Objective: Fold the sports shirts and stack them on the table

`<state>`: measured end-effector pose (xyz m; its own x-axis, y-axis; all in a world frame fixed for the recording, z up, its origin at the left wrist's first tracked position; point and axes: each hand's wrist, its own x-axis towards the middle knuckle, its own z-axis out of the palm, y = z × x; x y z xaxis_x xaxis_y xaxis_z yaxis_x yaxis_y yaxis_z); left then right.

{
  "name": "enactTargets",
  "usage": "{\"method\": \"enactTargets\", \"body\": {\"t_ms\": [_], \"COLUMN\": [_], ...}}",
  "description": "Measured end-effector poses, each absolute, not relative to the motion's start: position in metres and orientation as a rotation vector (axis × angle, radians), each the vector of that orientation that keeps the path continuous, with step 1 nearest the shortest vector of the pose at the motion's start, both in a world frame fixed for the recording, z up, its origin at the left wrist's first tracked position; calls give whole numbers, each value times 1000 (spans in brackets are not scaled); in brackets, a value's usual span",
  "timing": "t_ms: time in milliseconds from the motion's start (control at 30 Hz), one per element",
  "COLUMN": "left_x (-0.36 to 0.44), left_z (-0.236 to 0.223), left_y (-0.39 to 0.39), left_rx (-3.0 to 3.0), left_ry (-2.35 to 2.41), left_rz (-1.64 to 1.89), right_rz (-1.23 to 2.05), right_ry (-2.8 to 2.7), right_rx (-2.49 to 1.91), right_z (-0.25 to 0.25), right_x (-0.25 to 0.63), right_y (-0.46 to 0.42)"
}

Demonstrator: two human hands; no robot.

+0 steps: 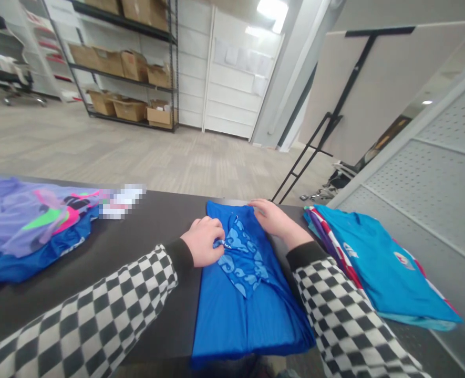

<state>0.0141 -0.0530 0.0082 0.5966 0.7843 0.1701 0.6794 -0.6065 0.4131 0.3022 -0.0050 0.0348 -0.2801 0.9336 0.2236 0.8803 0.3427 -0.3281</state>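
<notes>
A blue shirt (228,315), folded into a long strip, lies on the dark table in front of me, its near end reaching the table's edge. A lighter blue swirl-patterned piece (242,260) of it lies on top. My left hand (206,242) is closed on a pinched bit of this patterned cloth at the strip's left side. Along the far right edge of the shirt rests my right hand (274,220), its fingers stretched out and touching the fabric. Both arms wear black-and-white checked sleeves.
On the right, a stack of folded shirts (382,262) stands beside a perforated grey panel (433,152). A loose pile of purple and blue clothes (23,220) lies at the left of the table (153,310). Behind are a shelf with cardboard boxes (132,107) and a board on a stand (374,79).
</notes>
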Motion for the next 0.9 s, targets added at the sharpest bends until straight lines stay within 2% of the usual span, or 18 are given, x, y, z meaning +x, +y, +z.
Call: {"method": "enactTargets", "body": {"t_ms": [233,367,567,900], "left_x": [6,-1,-9,0], "left_z": [-1,-2,7,4], "left_y": [-56,-54,-46,-58], "left_rx": [2456,2417,2323,2535], "left_ry": [1218,1263,1344,1502], "left_rz": [583,633,644,469], "right_rz": [139,139,-57,19], "right_ry": [-2164,-2147,-2023,-2015], "right_rx": [-1600,-1694,-1914,-1941], "right_z": [-17,-12,-5,-8], "right_x": [327,330,324,324], "right_y": [38,39,42,39]}}
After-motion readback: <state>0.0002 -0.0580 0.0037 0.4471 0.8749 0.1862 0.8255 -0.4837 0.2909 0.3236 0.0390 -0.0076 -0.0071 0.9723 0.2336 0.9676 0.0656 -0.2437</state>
